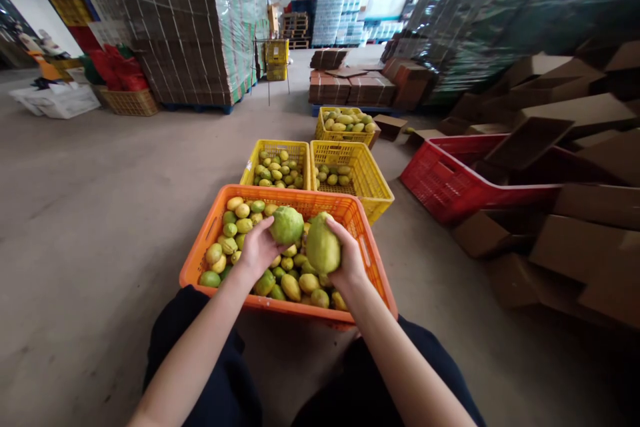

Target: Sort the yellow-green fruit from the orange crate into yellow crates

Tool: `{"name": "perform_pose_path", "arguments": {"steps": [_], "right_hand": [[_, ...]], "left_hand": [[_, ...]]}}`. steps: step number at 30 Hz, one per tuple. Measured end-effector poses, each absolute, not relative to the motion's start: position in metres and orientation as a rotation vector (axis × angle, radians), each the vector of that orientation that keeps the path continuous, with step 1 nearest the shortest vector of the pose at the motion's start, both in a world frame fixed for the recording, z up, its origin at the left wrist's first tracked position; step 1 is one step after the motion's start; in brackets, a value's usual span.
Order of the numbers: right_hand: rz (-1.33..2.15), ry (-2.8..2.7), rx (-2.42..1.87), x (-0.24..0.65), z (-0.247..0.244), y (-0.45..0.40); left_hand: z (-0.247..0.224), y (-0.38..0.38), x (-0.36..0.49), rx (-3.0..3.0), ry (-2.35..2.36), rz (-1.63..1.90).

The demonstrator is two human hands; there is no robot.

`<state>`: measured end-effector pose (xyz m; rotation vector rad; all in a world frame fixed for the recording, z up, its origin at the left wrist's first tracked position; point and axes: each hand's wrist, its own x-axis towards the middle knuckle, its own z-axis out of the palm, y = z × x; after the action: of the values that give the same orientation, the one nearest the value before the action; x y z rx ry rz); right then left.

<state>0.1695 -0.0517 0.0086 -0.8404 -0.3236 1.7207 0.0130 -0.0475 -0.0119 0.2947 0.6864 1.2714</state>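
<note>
My left hand (258, 250) holds a round, lumpy green papaya (287, 225), thumb on its near side and fingers beneath. In my right hand (350, 255) is a longer yellow-green papaya (323, 244), gripped from its right side. The two fruits are side by side with a small gap between them. Both hands are above a large orange crate (207, 233), which holds many green and yellow papayas (291, 287). The hands and held fruits cover part of the crate's contents.
Beyond the orange crate stand two yellow crates (367, 170) with papayas inside, and another yellow crate (345, 135) full of fruit behind them. On the right, a red crate (440, 180) sits among cardboard boxes (585, 247). Wrapped pallet stacks (165, 27) rise farther back.
</note>
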Motion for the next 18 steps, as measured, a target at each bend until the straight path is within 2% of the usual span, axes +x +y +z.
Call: {"name": "perform_pose_path", "arguments": {"steps": [6, 18], "right_hand": [[1.813, 0.061, -0.941, 0.1699, 0.0004, -0.0438], [1.689, 0.083, -1.016, 0.1681, 0.0007, -0.0442]], "left_hand": [[-0.0061, -0.0474, 0.0153, 0.106, 0.613, 1.243], [-0.0007, -0.0466, 0.0150, -0.034, 0.652, 1.238]]}}
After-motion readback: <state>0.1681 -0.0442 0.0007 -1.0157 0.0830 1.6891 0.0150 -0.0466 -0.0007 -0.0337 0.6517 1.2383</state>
